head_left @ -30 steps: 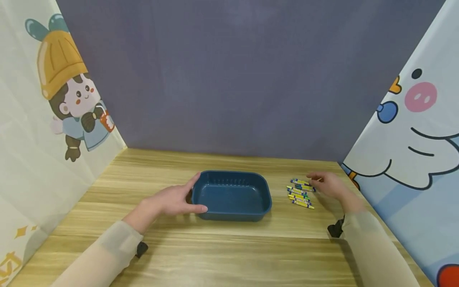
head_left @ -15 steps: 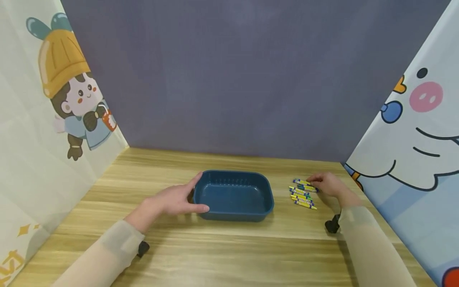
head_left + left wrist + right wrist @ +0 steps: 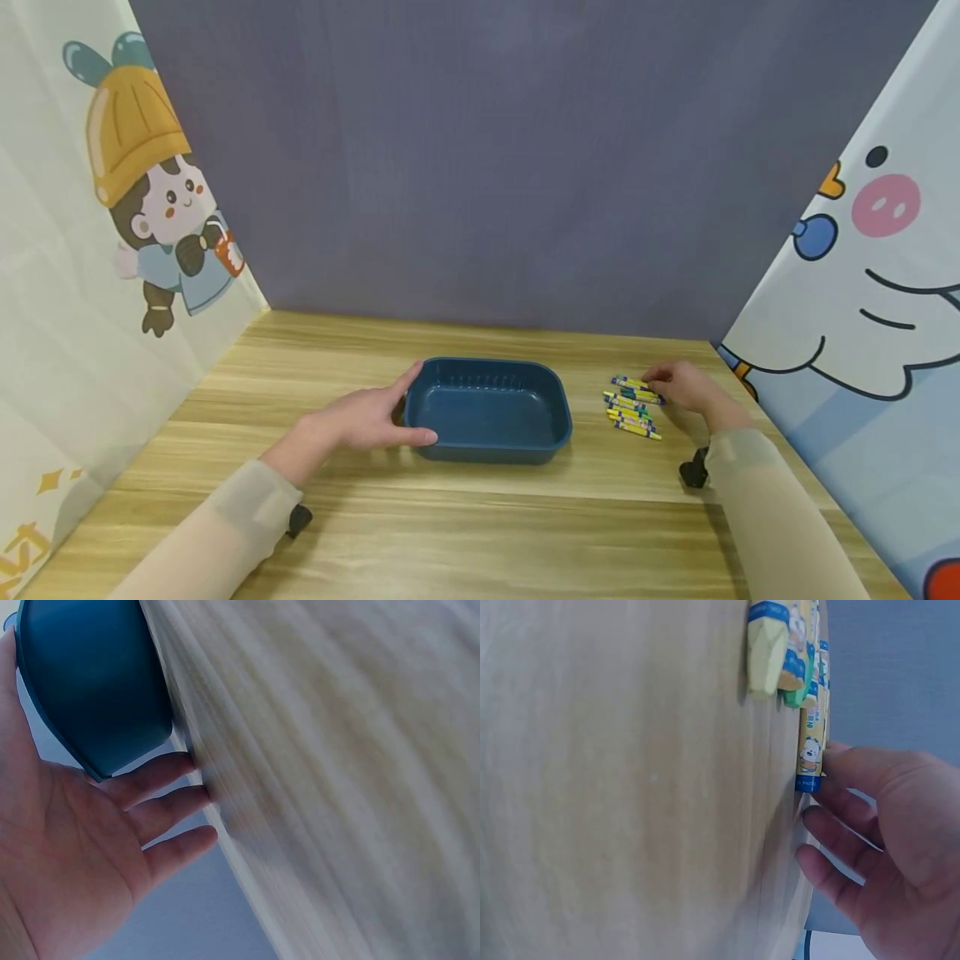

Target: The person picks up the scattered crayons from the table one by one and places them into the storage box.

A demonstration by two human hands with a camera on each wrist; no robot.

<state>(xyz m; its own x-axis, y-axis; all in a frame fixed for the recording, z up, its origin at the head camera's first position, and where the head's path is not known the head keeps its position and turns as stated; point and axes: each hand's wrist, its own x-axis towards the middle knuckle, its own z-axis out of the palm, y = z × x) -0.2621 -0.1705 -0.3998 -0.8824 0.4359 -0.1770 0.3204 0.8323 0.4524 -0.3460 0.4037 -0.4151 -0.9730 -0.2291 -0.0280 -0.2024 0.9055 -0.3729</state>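
Note:
A dark blue rectangular tray [image 3: 487,454] with rounded corners stands on the wooden table, nothing inside it. My left hand [image 3: 366,418] rests against its left end, thumb along the near rim and forefinger at the far corner. In the left wrist view the other fingers extend loosely below the tray wall [image 3: 90,682]. To the right of the tray lies a loose row of several yellow-wrapped crayons [image 3: 633,427] with blue bands. My right hand [image 3: 684,388] pinches the right end of the farthest crayon [image 3: 628,382], its fingertips partly hidden behind the crayons [image 3: 810,754] in the right wrist view.
A grey-purple panel [image 3: 480,167] rises behind the wooden table [image 3: 450,542]. Cartoon-printed sheets flank it on the left [image 3: 45,250] and the right [image 3: 840,350]. The right sheet stands close beside my right forearm.
My right hand has lowered slightly and closed its fingertips at the far end of the crayon row. The left hand and the tray hold still; the head view has shifted a little.

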